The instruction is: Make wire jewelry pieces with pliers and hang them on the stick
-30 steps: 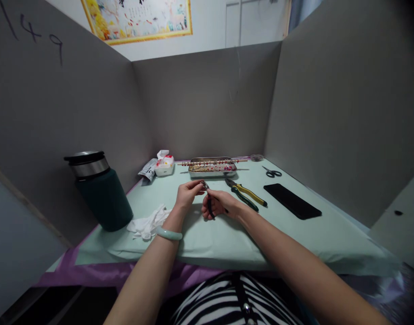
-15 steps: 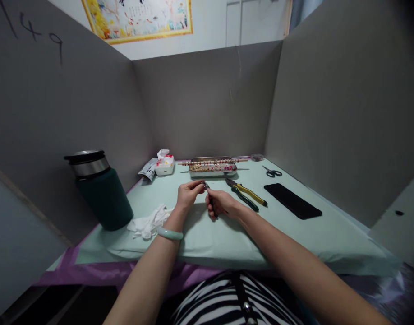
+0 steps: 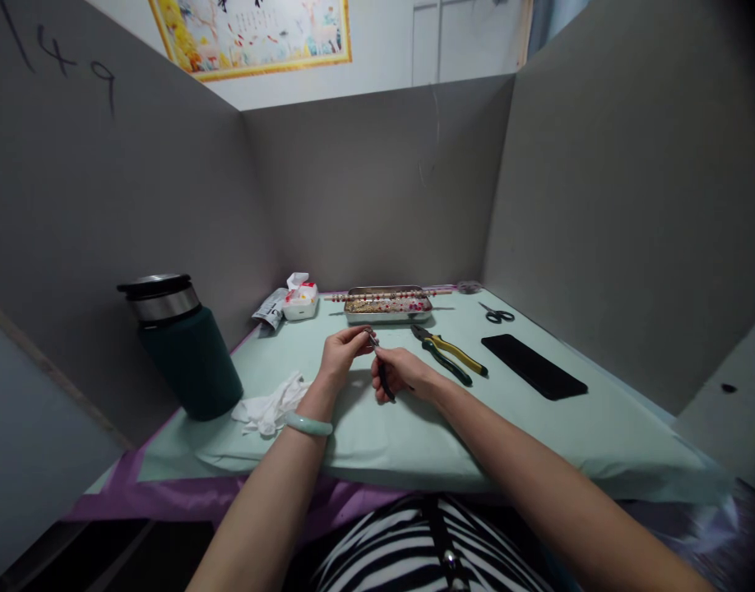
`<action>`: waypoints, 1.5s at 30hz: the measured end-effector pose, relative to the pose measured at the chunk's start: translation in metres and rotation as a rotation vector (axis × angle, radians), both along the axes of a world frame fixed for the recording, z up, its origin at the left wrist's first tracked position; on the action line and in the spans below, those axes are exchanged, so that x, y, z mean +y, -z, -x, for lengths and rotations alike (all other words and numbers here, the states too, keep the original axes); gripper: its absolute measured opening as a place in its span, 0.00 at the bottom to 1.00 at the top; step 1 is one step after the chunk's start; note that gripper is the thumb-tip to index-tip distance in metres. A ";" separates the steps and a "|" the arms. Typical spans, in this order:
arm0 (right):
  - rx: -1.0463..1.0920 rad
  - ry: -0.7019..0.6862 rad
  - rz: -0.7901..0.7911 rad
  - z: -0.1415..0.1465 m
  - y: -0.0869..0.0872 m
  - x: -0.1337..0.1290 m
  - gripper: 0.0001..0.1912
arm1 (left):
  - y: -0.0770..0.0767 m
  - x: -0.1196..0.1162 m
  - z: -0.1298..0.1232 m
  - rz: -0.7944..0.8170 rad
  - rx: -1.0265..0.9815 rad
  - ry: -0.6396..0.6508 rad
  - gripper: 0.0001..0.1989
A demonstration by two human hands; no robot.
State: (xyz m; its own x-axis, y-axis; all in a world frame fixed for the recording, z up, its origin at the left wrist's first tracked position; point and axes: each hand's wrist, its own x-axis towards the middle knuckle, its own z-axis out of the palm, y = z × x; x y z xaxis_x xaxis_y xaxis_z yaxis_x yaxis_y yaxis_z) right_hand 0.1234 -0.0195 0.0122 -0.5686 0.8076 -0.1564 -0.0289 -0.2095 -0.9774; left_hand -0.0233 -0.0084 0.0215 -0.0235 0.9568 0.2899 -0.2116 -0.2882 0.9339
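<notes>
My right hand (image 3: 402, 372) is closed round small dark-handled pliers (image 3: 386, 383), whose metal tip points up and left toward my other hand. My left hand (image 3: 344, 352) pinches something too small to make out, right at that tip. Both hands are just above the pale green cloth, with fingertips nearly meeting. Behind them a metal tray (image 3: 388, 309) holds gold, pink and red beads, and a beaded stick (image 3: 393, 294) lies across its top. Large pliers (image 3: 451, 355) with green and yellow handles lie right of my hands.
A dark green bottle (image 3: 196, 353) stands at the left, beside a crumpled white cloth (image 3: 272, 404). Farther back are a tissue pack (image 3: 301, 299) and a printed packet (image 3: 270, 309). Scissors (image 3: 497, 313) and a black phone (image 3: 534, 367) lie at the right. Grey partitions (image 3: 377, 189) surround the table.
The small pliers have tilted slightly in my right hand, with their handle end now lower. My left hand has shifted a little left.
</notes>
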 end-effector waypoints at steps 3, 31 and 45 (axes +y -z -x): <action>-0.034 0.075 -0.066 0.004 0.001 0.000 0.21 | 0.000 0.000 -0.001 -0.002 0.025 0.008 0.19; -0.449 0.320 -1.074 -0.008 0.008 0.006 0.16 | -0.004 -0.006 -0.004 -0.197 0.079 0.043 0.20; -0.364 0.283 -0.989 -0.015 0.004 0.006 0.20 | 0.007 -0.002 -0.006 -0.080 0.430 0.315 0.27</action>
